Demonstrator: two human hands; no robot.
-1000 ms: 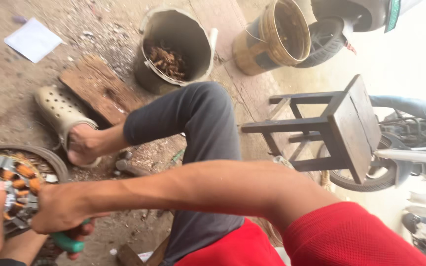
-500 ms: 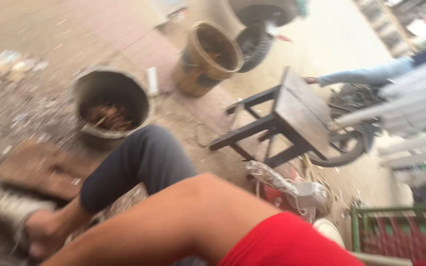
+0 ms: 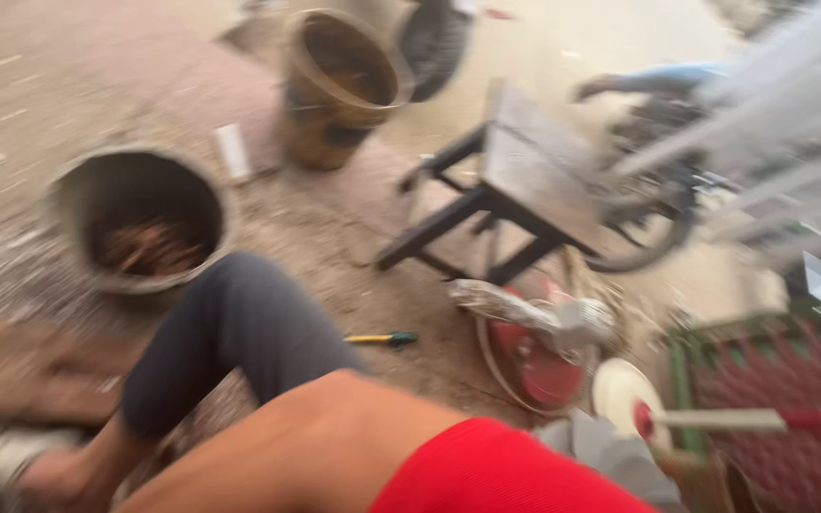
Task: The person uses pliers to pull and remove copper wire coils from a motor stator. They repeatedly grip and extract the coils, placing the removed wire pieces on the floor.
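Observation:
Neither of my hands shows in this blurred view. My bare arm (image 3: 315,446) with a red sleeve (image 3: 486,470) runs from the bottom edge toward the lower left, and the hand is cut off by the frame. My bent knee in dark trousers (image 3: 239,332) rises just above the arm. A small tool with a yellow shaft and green handle (image 3: 382,338) lies on the dirt to the right of the knee. My foot in a pale sandal (image 3: 7,465) rests at the lower left corner.
A grey bucket (image 3: 140,223) with coppery scraps stands left of the knee, and a brown bucket (image 3: 339,85) behind it. A dark wooden stool (image 3: 515,180) stands in the middle. A red and white fan part (image 3: 534,351), a white disc (image 3: 620,394) and a green frame (image 3: 772,408) crowd the right.
The view has swung to the right. Both hands, the green-handled tool held in one, and the round wound coil have slipped out of the frame at the left.

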